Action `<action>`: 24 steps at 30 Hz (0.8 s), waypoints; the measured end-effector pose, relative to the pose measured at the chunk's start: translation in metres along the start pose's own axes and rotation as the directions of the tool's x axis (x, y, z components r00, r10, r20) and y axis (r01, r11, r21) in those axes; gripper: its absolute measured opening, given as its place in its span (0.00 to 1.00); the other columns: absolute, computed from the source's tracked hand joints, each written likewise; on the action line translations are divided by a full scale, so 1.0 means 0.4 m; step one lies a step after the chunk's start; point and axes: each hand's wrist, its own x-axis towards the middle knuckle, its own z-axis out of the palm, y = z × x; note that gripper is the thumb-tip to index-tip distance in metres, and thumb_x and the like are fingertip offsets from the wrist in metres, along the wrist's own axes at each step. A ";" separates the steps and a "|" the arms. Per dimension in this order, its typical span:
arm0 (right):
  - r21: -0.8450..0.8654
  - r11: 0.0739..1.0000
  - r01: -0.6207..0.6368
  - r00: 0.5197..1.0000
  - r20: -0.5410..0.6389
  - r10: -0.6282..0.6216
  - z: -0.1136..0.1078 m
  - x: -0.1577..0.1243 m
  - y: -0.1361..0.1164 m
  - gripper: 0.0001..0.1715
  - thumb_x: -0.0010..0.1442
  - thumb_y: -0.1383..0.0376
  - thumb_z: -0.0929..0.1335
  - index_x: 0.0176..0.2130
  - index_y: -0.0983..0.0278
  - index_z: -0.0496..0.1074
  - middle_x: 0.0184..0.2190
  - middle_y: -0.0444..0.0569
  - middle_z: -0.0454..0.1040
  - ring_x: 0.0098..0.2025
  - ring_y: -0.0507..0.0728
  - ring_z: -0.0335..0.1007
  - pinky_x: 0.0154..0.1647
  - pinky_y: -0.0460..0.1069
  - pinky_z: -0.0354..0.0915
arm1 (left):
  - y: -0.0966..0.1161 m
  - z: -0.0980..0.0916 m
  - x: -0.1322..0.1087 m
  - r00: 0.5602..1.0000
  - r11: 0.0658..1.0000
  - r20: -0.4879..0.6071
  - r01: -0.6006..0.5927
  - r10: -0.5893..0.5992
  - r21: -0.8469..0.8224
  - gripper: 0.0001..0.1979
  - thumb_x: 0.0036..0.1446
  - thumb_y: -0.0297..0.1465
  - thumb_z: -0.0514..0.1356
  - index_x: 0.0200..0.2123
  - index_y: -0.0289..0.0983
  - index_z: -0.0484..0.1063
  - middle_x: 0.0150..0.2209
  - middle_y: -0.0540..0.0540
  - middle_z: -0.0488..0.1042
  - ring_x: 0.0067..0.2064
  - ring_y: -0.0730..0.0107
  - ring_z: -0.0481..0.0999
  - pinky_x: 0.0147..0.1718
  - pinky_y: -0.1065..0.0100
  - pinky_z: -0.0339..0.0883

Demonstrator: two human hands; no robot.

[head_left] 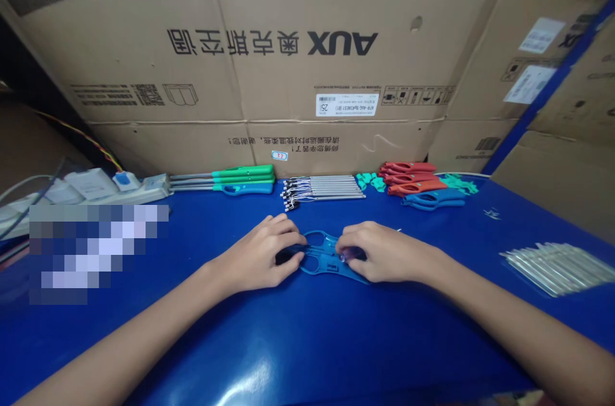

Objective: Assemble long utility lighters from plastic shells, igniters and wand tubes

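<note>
Two open halves of a blue lighter casing [331, 263] lie side by side on the blue tabletop between my hands. My left hand [269, 252] is closed, thumb and fingers pinching the left end of the casing. Over its right part is my right hand [384, 253], fingers curled in a pinch. A small clear, purplish part [343, 258] shows at those fingertips; the palm side hides the rest of it. A thin metal tip sticks out just behind the right hand.
Finished-looking long lighters [245, 178], metal rods with wires [331, 188], small green pieces [369, 181] and red and blue casings [418, 185] line the back. A bundle of clear tubes [560, 268] lies right. A power strip [144, 190] stands left; cardboard [269, 86] walls the back.
</note>
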 end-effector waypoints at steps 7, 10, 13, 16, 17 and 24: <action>0.062 0.998 0.023 1.000 -0.010 -0.022 0.005 0.001 0.009 0.12 0.56 0.73 0.66 0.39 0.65 0.77 0.37 0.50 0.76 0.38 0.57 0.71 0.38 0.48 0.62 | -0.006 0.000 0.002 0.999 0.999 0.022 0.037 -0.038 0.028 0.11 0.65 0.33 0.54 0.43 0.38 0.76 0.40 0.44 0.74 0.45 0.60 0.73 0.49 0.54 0.65; 0.072 0.997 0.037 0.999 -0.013 -0.036 0.007 0.001 0.016 0.11 0.56 0.74 0.66 0.38 0.65 0.77 0.36 0.50 0.76 0.37 0.56 0.71 0.38 0.48 0.62 | -0.008 0.000 0.002 0.999 0.999 0.038 0.036 -0.037 0.023 0.11 0.67 0.33 0.54 0.41 0.38 0.76 0.40 0.45 0.75 0.44 0.61 0.74 0.47 0.57 0.65; 0.085 0.996 0.038 0.999 -0.011 -0.037 0.007 0.001 0.022 0.11 0.57 0.74 0.66 0.38 0.65 0.77 0.36 0.50 0.76 0.37 0.56 0.70 0.38 0.48 0.62 | -0.007 -0.003 0.001 0.998 0.999 0.050 0.040 -0.039 -0.012 0.11 0.67 0.33 0.54 0.40 0.38 0.76 0.39 0.46 0.75 0.42 0.63 0.74 0.45 0.60 0.65; 0.096 0.995 0.013 1.000 -0.029 -0.011 0.006 0.001 0.026 0.11 0.58 0.73 0.66 0.39 0.65 0.77 0.37 0.50 0.76 0.37 0.56 0.70 0.38 0.48 0.62 | -0.004 -0.007 -0.001 0.997 0.997 0.066 0.054 -0.051 -0.051 0.10 0.66 0.32 0.55 0.40 0.39 0.77 0.38 0.47 0.76 0.41 0.64 0.75 0.44 0.63 0.65; 0.099 0.995 0.005 0.999 -0.035 -0.001 0.007 0.001 0.028 0.10 0.59 0.72 0.66 0.39 0.65 0.77 0.37 0.50 0.76 0.37 0.56 0.71 0.38 0.48 0.62 | -0.003 -0.008 -0.001 0.996 0.997 0.073 0.058 -0.053 -0.059 0.10 0.66 0.32 0.55 0.40 0.39 0.77 0.38 0.47 0.76 0.41 0.64 0.75 0.44 0.63 0.65; 0.105 0.994 0.019 0.999 -0.043 -0.015 0.014 0.001 0.031 0.09 0.59 0.73 0.66 0.38 0.65 0.76 0.38 0.51 0.76 0.38 0.56 0.70 0.39 0.49 0.63 | -0.007 -0.006 -0.002 0.996 0.996 0.074 0.048 -0.043 -0.070 0.10 0.66 0.31 0.55 0.39 0.38 0.77 0.36 0.47 0.75 0.40 0.65 0.74 0.42 0.65 0.64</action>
